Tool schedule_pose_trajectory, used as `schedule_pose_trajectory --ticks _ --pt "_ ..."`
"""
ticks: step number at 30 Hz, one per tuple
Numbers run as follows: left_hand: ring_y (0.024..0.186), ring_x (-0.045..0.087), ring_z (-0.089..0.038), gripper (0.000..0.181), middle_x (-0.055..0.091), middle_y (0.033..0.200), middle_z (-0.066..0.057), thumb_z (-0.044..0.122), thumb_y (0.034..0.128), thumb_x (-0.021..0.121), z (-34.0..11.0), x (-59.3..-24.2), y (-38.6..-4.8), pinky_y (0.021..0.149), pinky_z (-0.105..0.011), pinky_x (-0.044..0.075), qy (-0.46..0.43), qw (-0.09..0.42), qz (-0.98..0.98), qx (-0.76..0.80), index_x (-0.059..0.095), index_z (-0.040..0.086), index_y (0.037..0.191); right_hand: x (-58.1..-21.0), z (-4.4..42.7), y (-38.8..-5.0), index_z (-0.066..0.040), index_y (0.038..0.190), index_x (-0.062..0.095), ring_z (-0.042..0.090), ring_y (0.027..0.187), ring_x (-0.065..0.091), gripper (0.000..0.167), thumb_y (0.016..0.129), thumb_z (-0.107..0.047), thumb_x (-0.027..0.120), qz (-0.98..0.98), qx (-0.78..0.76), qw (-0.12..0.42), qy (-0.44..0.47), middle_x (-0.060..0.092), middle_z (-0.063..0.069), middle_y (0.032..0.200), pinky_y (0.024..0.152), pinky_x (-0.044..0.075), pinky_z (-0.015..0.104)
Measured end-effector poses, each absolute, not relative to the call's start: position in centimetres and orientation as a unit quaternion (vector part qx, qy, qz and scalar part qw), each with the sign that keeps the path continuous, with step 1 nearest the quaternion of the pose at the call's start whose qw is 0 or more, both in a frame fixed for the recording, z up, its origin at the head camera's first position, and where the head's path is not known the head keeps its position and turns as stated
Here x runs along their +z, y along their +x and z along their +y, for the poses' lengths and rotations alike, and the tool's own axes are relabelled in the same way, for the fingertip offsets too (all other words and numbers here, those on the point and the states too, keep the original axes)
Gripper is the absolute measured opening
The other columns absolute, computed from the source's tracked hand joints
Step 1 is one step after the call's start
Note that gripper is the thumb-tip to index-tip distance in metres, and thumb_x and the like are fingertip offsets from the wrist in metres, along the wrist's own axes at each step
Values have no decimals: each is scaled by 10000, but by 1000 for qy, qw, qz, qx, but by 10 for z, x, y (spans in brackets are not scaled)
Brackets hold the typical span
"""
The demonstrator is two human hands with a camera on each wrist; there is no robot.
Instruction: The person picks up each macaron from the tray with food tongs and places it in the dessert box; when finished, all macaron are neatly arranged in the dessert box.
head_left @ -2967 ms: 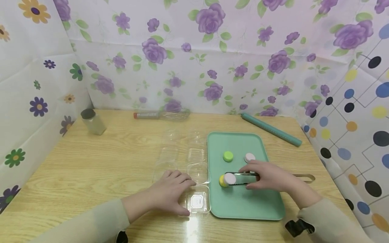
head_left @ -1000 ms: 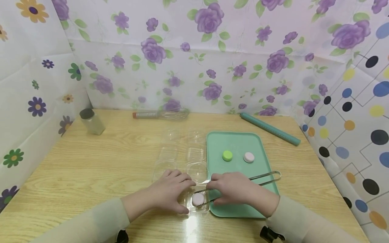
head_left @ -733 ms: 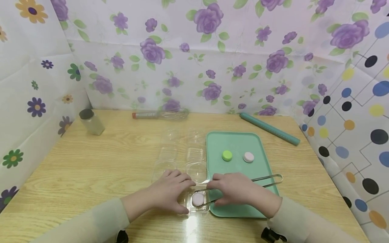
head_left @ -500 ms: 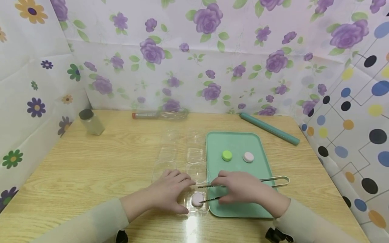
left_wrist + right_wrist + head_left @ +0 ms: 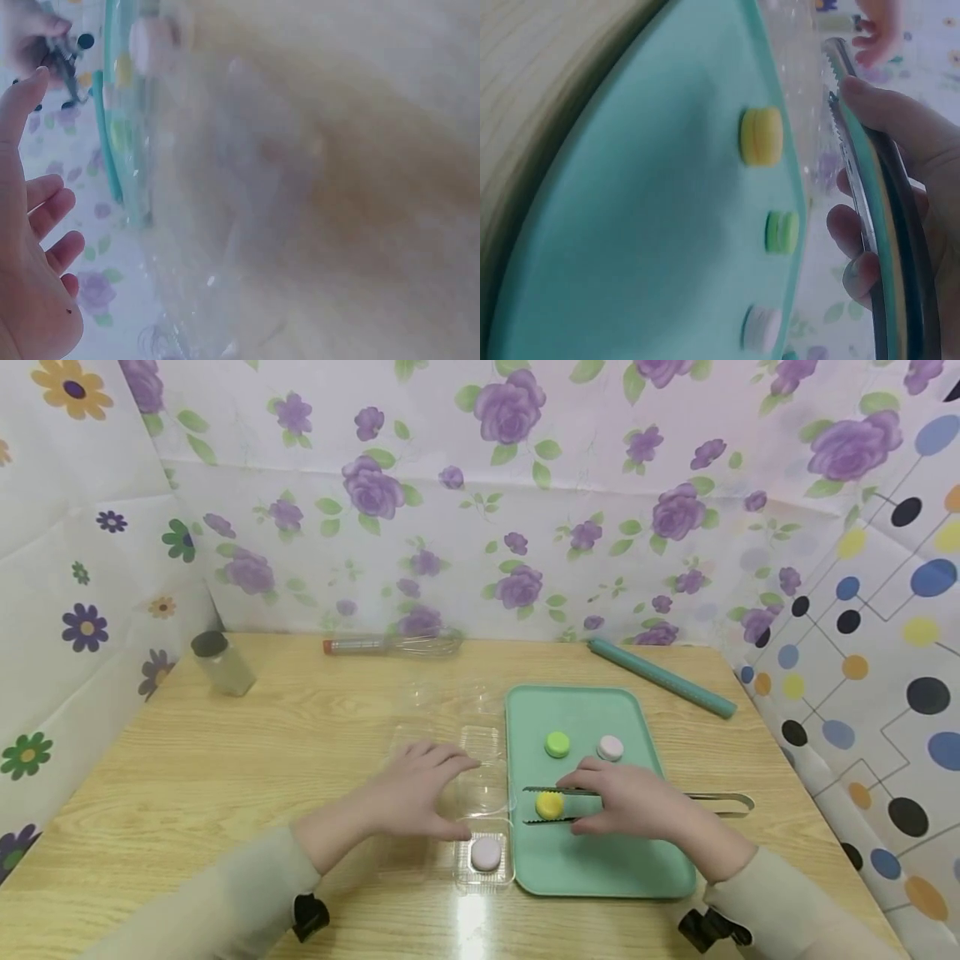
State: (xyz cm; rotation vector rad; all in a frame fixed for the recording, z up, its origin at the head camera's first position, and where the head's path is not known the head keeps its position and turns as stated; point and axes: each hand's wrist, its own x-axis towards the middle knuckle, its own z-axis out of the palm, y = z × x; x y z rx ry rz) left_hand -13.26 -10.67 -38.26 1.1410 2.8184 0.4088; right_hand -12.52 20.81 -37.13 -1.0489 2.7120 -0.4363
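My right hand (image 5: pixel 633 797) holds metal tongs (image 5: pixel 866 199), their jaws apart. In the head view the tong arms lie on either side of a yellow macaron (image 5: pixel 550 805); the right wrist view shows them above the green tray (image 5: pixel 600 868), clear of it. My left hand (image 5: pixel 412 789) hovers with spread fingers over the clear plastic container (image 5: pixel 480 739), holding nothing. In the container's near right compartment sits a pale pink macaron (image 5: pixel 486 853). Farther back on the tray lie a green macaron (image 5: pixel 557 744) and another pale pink macaron (image 5: pixel 611 748).
A whisk (image 5: pixel 393 646) lies along the back of the wooden table (image 5: pixel 277 735). At the back left leans a dark-lidded jar (image 5: pixel 225 665). Behind the tray, to the right, lies a teal rolling pin (image 5: pixel 660 678). Patterned cloths enclose the back and sides.
My right hand brought the pale pink macaron from the tray into the container with the tongs, released it, and returned to the yellow one. My left hand has lifted from the container and moved back slightly.
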Motion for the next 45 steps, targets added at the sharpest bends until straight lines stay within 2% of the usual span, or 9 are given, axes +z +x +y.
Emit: schedule_pose_trajectory --ticks 8,17,25,36,45 --pt "1268 348 -319 882 423 1407 -74 616 705 689 -109 -376 -161 1016 -560 248 342 46 930 127 407 167 1410 -378 223 -132 -137 1166 638 130 878 582 472 760 -340 767 926 -141 102 -336 558 -57 1030 708 500 306" --pt "1337 254 -396 871 314 1490 -96 569 737 692 -111 -379 -195 1065 -621 118 302 83 939 144 364 169 1438 -388 229 -135 -153 1161 644 124 919 581 473 757 -368 765 930 -130 103 -329 571 -60 1050 751 505 335" --pt "1338 260 -382 781 378 1452 -113 462 803 684 -110 -384 -220 1080 -607 57 291 97 942 137 363 146 1440 -396 229 -137 -156 1164 643 122 944 578 486 753 -385 764 932 -121 97 -328 578 -43 1073 772 505 345" --pt "1345 251 -368 745 375 1456 -99 456 811 678 -107 -388 -232 1081 -601 82 291 121 942 114 389 155 1428 -404 229 -140 -137 1138 651 109 891 587 445 773 -371 749 929 -114 79 -344 592 -40 1023 726 507 316" --pt "1343 244 -376 745 370 1457 -90 466 806 680 -105 -394 -236 1081 -600 76 294 131 940 109 392 173 1428 -396 225 -147 -129 1140 646 119 850 577 434 781 -348 749 933 -129 64 -329 585 -33 1014 694 499 303"
